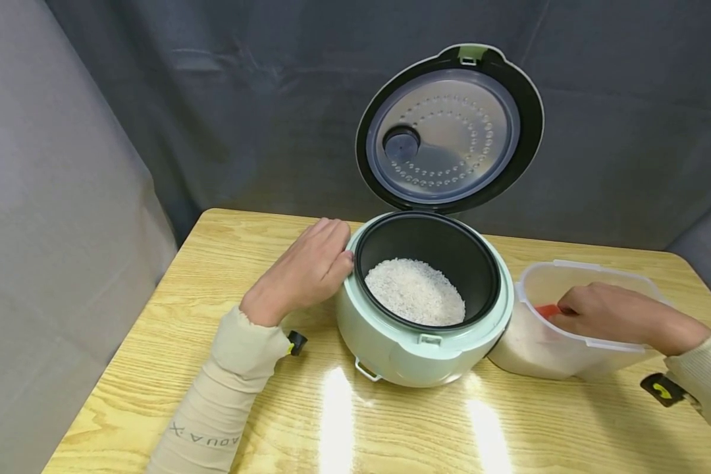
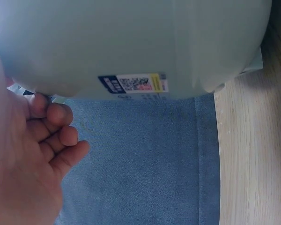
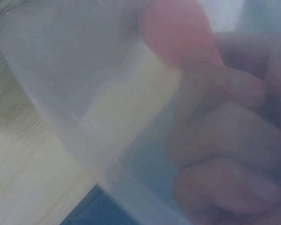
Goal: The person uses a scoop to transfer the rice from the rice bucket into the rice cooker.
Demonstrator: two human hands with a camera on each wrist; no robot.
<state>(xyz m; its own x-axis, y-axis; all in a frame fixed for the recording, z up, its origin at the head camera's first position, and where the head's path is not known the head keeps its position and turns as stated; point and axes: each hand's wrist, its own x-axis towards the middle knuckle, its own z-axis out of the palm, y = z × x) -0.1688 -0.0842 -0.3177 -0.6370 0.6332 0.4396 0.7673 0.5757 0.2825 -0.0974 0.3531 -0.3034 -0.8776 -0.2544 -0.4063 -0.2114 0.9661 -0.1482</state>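
Observation:
A pale green rice cooker (image 1: 415, 359) stands on the table with its lid (image 1: 450, 135) raised. White rice (image 1: 416, 291) lies in its dark inner pot (image 1: 426, 234). My left hand (image 1: 308, 266) holds the cooker's left edge, thumb at the rim; in the left wrist view its fingers (image 2: 61, 115) are curled beside the cooker's wall. To the right, my right hand (image 1: 619, 313) reaches inside a translucent plastic container (image 1: 533, 342). It grips a red scoop (image 1: 548, 311), seen hazily through the container wall in the right wrist view; the scoop's lower part is hidden.
The container stands close against the cooker's right side, with pale contents in its lower part. Behind the wooden table (image 1: 261, 408) hangs a dark curtain (image 1: 261, 118), and a light grey one (image 1: 53, 230) is at the left. The open lid rises at the back.

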